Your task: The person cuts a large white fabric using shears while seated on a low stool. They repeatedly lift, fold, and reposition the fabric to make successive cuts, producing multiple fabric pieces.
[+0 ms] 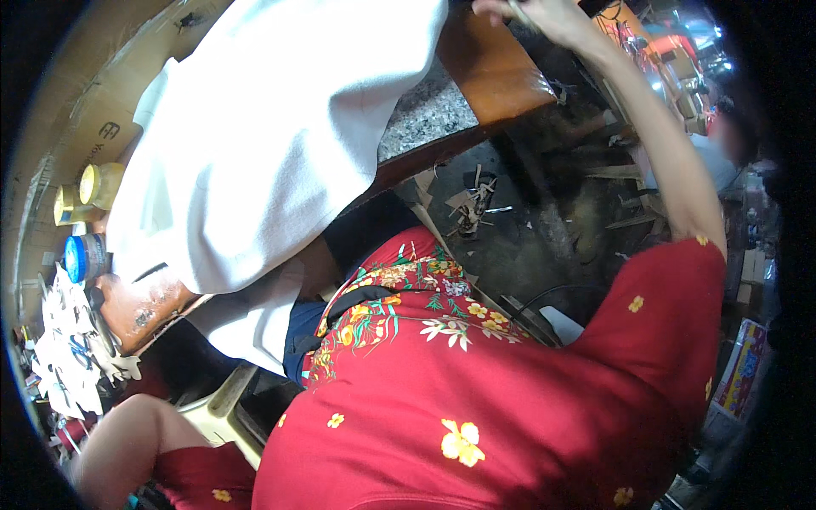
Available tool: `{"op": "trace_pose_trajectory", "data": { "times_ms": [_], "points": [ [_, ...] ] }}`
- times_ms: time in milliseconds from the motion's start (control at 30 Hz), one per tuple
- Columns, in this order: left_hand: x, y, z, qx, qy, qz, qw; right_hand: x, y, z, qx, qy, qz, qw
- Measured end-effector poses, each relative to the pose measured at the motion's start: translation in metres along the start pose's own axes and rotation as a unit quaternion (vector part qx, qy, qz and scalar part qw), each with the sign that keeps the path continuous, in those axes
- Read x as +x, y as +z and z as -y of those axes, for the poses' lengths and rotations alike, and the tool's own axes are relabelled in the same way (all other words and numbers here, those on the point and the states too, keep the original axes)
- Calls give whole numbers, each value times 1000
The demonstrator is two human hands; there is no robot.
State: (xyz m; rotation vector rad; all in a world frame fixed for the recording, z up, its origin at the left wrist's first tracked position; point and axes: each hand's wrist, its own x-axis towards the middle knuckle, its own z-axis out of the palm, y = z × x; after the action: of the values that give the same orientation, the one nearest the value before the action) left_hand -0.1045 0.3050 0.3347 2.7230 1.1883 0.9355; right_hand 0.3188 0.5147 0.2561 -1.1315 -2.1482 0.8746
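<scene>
My right arm reaches far out to the upper right, past the end of the worktable. My right hand (548, 19) is at the top edge of the view, partly cut off. Its fingers are closed around something thin and pale, too small to make out. A large white cloth (272, 127) lies draped over the table and hangs down its near side in folds toward my lap. My left arm (127, 433) is bent at the lower left, its forearm running out at the dark rim. The left hand itself does not show.
The brown tabletop (501, 81) has a grey speckled panel (429, 115). At left are yellow-lidded jars (100, 185), a blue-lidded jar (85, 257), paper scraps (72, 357) and scissors. A pale plastic stool (223, 416) stands below. Scraps (472, 204) litter the floor; another person (718, 153) is at right.
</scene>
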Motion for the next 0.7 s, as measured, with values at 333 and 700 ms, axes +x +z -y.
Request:
{"op": "trace_pose_trajectory", "data": {
  "times_ms": [333,700],
  "points": [
    [-37,-3,-25,-88,31,-5,996,-49,50,12,35,168,151,973],
    [-60,-15,-41,-109,31,-82,990,-55,53,40,17,150,97,984]
  ]
}}
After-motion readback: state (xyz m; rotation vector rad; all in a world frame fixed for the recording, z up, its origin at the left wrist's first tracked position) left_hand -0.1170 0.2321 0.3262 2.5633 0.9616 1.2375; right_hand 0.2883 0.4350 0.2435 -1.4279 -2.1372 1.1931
